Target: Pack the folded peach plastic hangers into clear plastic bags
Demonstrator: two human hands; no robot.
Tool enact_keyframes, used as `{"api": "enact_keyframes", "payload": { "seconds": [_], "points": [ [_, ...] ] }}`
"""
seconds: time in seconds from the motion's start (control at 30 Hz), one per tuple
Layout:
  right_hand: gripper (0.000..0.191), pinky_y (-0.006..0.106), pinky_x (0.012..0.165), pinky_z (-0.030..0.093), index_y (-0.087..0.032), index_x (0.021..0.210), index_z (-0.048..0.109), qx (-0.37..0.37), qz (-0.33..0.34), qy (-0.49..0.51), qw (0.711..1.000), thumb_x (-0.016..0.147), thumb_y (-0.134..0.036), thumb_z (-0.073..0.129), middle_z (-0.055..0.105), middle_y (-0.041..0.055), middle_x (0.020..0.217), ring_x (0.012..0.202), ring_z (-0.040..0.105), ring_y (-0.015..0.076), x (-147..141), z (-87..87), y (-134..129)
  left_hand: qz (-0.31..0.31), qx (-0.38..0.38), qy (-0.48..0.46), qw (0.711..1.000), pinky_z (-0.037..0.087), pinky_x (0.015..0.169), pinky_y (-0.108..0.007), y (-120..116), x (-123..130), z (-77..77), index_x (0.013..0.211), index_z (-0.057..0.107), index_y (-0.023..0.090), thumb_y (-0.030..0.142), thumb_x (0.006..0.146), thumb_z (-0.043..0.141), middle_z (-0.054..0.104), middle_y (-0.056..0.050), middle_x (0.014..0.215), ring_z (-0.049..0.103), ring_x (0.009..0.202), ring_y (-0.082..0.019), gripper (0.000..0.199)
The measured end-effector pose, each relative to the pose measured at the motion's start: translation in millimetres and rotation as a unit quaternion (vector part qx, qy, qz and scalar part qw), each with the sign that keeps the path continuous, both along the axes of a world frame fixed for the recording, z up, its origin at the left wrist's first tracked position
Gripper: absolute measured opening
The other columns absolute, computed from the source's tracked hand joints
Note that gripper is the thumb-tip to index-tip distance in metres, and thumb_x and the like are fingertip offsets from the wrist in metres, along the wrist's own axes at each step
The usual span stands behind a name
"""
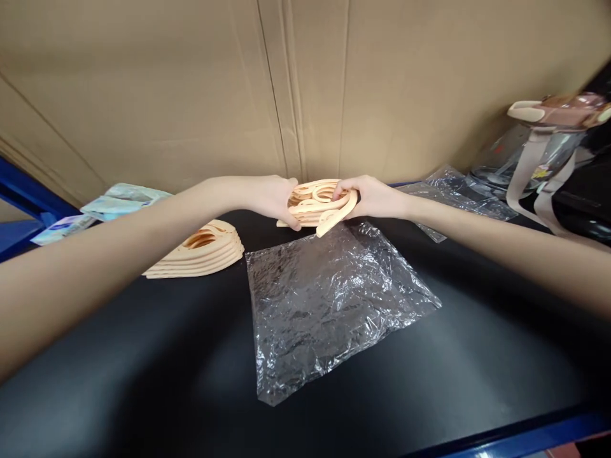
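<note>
Near the back of the black table, my left hand [277,200] grips the left side of a stack of peach-coloured curved pieces [310,202]. My right hand [363,196] is closed on the stack's right side, where one piece sits tilted out of line with the others. Just in front of the stack, a clear crinkled plastic bag [329,305] lies flat. To the left, partly behind my left forearm, rests another stack of peach-coloured pieces [205,254] with an opening in its top.
Pale blue packets [119,198] lie at the back left. More clear plastic [453,191] is at the back right, beside a transparent bottle with a pink lid [566,111] and a strap. Brown cardboard [191,83] stands behind the black table [200,388].
</note>
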State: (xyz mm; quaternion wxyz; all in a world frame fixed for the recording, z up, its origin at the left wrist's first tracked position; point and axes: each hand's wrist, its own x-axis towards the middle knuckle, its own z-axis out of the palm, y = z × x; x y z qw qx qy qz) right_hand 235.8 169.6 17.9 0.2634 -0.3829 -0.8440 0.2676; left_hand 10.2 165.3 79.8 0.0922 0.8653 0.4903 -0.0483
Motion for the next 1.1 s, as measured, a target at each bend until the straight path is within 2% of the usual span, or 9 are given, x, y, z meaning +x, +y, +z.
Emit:
{"api": "enact_keyframes", "payload": {
  "seconds": [0.1, 0.17, 0.3, 0.4, 0.57, 0.7, 0.9, 1.0, 1.1],
  "points": [
    [0.028, 0.029, 0.069, 0.039, -0.017, 0.081, 0.062, -0.018, 0.008, -0.025, 1.000, 0.062, -0.033, 0.076, 0.058, -0.0025, 0.072, 0.068, 0.049, 0.0131, 1, -4.8, 1, -0.044, -0.050, 0.060, 0.996, 0.043, 0.068, -0.029, 2, 0, -6.0, 0.096, 0.069, 0.017, 0.048, 0.066, 0.070, 0.071, -0.008, 0.087, 0.065, 0.080, -0.025, 0.043],
    [0.031, 0.031, 0.071, 0.041, -0.017, 0.085, 0.064, -0.015, 0.012, -0.048, 0.999, 0.064, -0.036, 0.076, 0.061, -0.0007, 0.077, 0.071, 0.052, 0.0152, 2, -6.2, 1, -0.059, -0.072, 0.050, 0.994, 0.043, 0.069, -0.030, 0, -1, -6.1, 0.100, 0.069, 0.016, 0.048, 0.069, 0.067, 0.070, -0.008, 0.086, 0.064, 0.080, -0.025, 0.045],
    [0.045, 0.038, 0.086, 0.043, -0.019, 0.098, 0.067, 0.006, 0.014, -0.074, 0.997, 0.064, -0.045, 0.078, 0.063, 0.0063, 0.103, 0.096, 0.057, 0.0239, 4, -4.6, 0, -0.105, -0.146, 0.009, 0.984, 0.043, 0.076, -0.032, -2, -4, -4.9, 0.100, 0.072, 0.019, 0.047, 0.071, 0.065, 0.068, -0.006, 0.081, 0.062, 0.082, -0.026, 0.042],
    [0.052, 0.042, 0.096, 0.041, -0.019, 0.102, 0.067, 0.006, 0.008, -0.066, 0.998, 0.063, -0.051, 0.079, 0.059, 0.0091, 0.115, 0.110, 0.054, 0.0270, 4, 0.6, 0, -0.058, -0.117, -0.006, 0.991, 0.043, 0.081, -0.033, -2, -7, -5.3, 0.118, 0.065, 0.023, 0.048, 0.065, 0.068, 0.069, -0.007, 0.102, 0.061, 0.096, -0.029, 0.059],
    [0.049, 0.042, 0.090, 0.044, -0.019, 0.094, 0.065, 0.001, -0.008, -0.052, 0.999, 0.065, -0.057, 0.076, 0.063, 0.0084, 0.109, 0.101, 0.058, 0.0264, -2, 8.8, 0, -0.019, -0.083, 0.007, 0.996, 0.044, 0.085, -0.033, -5, -11, -7.7, 0.136, 0.051, 0.020, 0.052, 0.063, 0.068, 0.063, -0.013, 0.124, 0.059, 0.108, -0.032, 0.081],
    [0.058, 0.042, 0.086, 0.047, -0.019, 0.106, 0.057, 0.017, -0.029, -0.041, 0.999, 0.065, -0.056, 0.077, 0.066, 0.0084, 0.111, 0.098, 0.062, 0.0255, -8, 8.4, -4, -0.022, -0.080, -0.005, 0.997, 0.043, 0.091, -0.034, -6, -14, -10.1, 0.149, 0.035, 0.017, 0.055, 0.064, 0.067, 0.052, -0.017, 0.140, 0.055, 0.118, -0.033, 0.098],
    [0.071, 0.046, 0.090, 0.048, -0.015, 0.119, 0.056, 0.085, -0.063, -0.080, 0.991, 0.069, -0.063, 0.072, 0.066, 0.0125, 0.117, 0.104, 0.064, 0.0300, -15, 6.0, -13, 0.013, -0.125, -0.036, 0.991, 0.035, 0.106, -0.035, -8, -17, -9.3, 0.156, -0.016, 0.012, 0.051, 0.059, 0.072, 0.017, -0.021, 0.163, 0.033, 0.142, -0.035, 0.136],
    [0.076, 0.049, 0.092, 0.049, -0.014, 0.125, 0.055, 0.093, -0.066, -0.094, 0.989, 0.070, -0.064, 0.071, 0.065, 0.0140, 0.120, 0.106, 0.064, 0.0323, -15, 6.9, -14, 0.010, -0.124, -0.045, 0.991, 0.031, 0.110, -0.038, -8, -17, -8.3, 0.157, -0.012, 0.011, 0.052, 0.061, 0.069, 0.017, -0.020, 0.163, 0.027, 0.145, -0.035, 0.132],
    [0.088, 0.051, 0.096, 0.048, -0.012, 0.136, 0.047, 0.072, -0.053, -0.084, 0.992, 0.068, -0.062, 0.073, 0.062, 0.0171, 0.126, 0.109, 0.063, 0.0337, -11, 6.8, -14, -0.024, -0.098, -0.049, 0.994, 0.035, 0.108, -0.039, -6, -17, -9.0, 0.158, 0.006, 0.015, 0.056, 0.065, 0.066, 0.027, -0.018, 0.161, 0.037, 0.140, -0.034, 0.118]
  ]
}}
